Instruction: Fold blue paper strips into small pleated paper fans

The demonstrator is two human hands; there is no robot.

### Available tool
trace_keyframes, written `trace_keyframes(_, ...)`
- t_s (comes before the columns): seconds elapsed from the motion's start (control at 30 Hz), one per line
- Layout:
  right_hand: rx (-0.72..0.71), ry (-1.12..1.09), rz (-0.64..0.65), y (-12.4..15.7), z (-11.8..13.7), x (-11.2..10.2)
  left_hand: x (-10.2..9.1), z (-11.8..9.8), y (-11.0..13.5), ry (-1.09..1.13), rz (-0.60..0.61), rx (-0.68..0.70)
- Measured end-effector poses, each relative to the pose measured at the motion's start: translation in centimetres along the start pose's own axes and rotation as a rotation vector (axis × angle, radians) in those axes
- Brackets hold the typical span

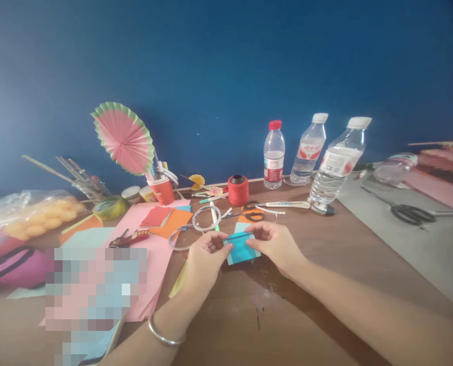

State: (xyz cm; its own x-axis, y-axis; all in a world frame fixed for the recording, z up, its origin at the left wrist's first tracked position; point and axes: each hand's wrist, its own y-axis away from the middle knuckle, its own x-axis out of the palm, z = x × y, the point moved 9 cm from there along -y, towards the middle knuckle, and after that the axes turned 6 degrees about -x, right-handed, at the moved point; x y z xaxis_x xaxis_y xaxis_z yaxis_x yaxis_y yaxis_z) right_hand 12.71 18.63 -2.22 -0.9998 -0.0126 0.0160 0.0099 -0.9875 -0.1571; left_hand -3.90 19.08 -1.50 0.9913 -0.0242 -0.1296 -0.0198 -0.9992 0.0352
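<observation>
Between my two hands is a small piece of bright blue paper (243,250), held above the brown table. A narrow darker strip runs along its top edge, where it looks folded. My left hand (208,254) pinches the left side with thumb and fingers. On the opposite side, my right hand (277,246) grips the upper right corner the same way. Just beyond the paper lie orange-handled scissors (254,217) and a coil of pale wire (206,218). A red spool of thread (238,190) stands farther back.
Water bottles (274,165) stand along the back right, near a white utility knife (287,205). Pink paper sheets (161,274) cover the left side, with pliers (129,239) on them. Behind, a red paper cup (162,191) stands by a pleated paper fan (123,138).
</observation>
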Motion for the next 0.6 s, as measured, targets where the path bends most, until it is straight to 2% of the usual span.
trace_keyframes(0.27, -0.005, 0.119, -0.054, 0.2, 0.4, -0.5, -0.6, -0.2, 0.4, -0.128, -0.065, -0.024)
trace_keyframes(0.6, 0.002, 0.134, -0.042, 0.5, 0.9, -0.2, 0.0, -2.0, 0.9, -0.284, -0.041, 0.09)
